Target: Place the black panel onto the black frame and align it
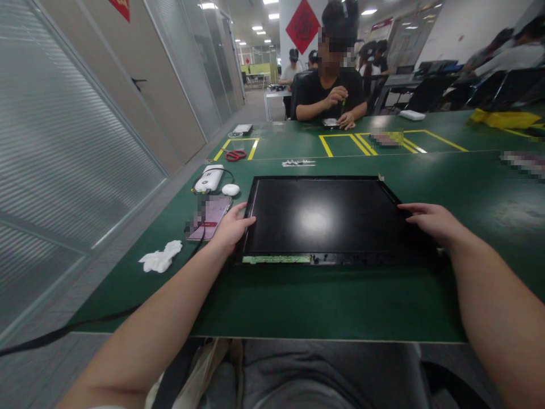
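A black flat display panel (323,218) with a thin frame lies screen up on the green table in front of me. Along its near edge runs a green circuit strip (276,259). My left hand (233,227) grips the panel's left edge, thumb over the top of the frame. On the opposite side my right hand (430,218) holds the right edge, its thumb and fingers at the frame. The undersides of both grips are hidden.
Left of the panel lie a phone (210,217), a white earbud case (230,190), a white power bank (210,178) with a cable and a crumpled tissue (160,257). Red-handled scissors (235,155) lie farther back. Across the table (340,309) a person (332,85) works on a small device.
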`<move>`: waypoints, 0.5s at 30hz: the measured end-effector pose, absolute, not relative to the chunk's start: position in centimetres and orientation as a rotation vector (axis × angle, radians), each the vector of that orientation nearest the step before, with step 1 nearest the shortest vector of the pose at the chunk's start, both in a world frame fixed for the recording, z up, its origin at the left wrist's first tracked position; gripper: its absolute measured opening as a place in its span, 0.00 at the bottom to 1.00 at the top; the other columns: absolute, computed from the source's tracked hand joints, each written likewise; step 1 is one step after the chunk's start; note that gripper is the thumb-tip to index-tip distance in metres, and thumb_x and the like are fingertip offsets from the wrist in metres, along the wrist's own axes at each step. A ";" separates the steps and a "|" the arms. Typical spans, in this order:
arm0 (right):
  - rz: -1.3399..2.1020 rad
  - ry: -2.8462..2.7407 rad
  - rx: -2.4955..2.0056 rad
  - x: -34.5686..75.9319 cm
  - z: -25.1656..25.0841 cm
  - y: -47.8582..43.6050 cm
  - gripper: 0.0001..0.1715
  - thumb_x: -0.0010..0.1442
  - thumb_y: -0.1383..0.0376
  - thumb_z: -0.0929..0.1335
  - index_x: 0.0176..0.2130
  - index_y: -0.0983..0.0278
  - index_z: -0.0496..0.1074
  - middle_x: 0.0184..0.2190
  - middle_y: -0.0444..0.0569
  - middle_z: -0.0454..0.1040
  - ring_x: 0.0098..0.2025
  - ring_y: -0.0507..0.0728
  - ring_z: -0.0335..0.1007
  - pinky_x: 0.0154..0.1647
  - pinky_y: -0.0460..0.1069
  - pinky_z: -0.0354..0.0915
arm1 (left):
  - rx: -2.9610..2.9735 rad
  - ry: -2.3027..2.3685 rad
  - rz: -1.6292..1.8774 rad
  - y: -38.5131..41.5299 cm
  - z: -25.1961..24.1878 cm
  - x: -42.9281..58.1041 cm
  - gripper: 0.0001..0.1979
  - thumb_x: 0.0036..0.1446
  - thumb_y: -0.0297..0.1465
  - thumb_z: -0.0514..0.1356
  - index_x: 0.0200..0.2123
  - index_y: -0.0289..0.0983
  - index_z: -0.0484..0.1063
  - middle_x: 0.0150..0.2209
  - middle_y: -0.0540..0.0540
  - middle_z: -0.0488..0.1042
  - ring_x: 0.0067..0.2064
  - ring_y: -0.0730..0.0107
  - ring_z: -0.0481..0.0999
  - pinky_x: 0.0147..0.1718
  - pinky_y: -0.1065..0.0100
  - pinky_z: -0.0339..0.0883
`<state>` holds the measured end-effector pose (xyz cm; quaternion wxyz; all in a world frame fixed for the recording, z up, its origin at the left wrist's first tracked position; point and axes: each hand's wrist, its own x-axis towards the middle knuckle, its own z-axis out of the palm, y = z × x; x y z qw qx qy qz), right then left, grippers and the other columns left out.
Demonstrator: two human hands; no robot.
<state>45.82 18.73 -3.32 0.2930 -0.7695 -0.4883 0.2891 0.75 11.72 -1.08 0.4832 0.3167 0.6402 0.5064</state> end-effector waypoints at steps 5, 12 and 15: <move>0.822 -1.268 -1.986 46.6 -4.1 19.2 0.27 0.44 0.75 0.68 0.44 0.61 0.81 0.39 0.50 0.80 0.42 0.57 0.74 0.44 0.49 0.70 | 0.760 1.527 1.235 11.8 -1.2 0.6 0.36 0.52 0.16 0.63 0.64 0.36 0.64 0.37 0.42 0.83 0.27 0.65 0.80 0.26 0.68 0.74; 0.842 -1.252 -1.969 46.9 -4.2 19.3 0.27 0.44 0.76 0.67 0.44 0.61 0.80 0.45 0.50 0.80 0.46 0.56 0.74 0.49 0.49 0.69 | 0.727 1.517 1.245 11.8 -1.0 0.8 0.37 0.52 0.16 0.62 0.65 0.36 0.63 0.37 0.43 0.83 0.26 0.67 0.80 0.27 0.67 0.76; 0.862 -1.238 -1.981 46.8 -4.2 19.3 0.29 0.43 0.76 0.67 0.44 0.60 0.80 0.44 0.50 0.81 0.44 0.57 0.75 0.44 0.49 0.70 | 0.720 1.494 1.254 11.9 -1.2 0.5 0.39 0.50 0.16 0.65 0.65 0.36 0.63 0.39 0.42 0.83 0.28 0.64 0.81 0.29 0.65 0.77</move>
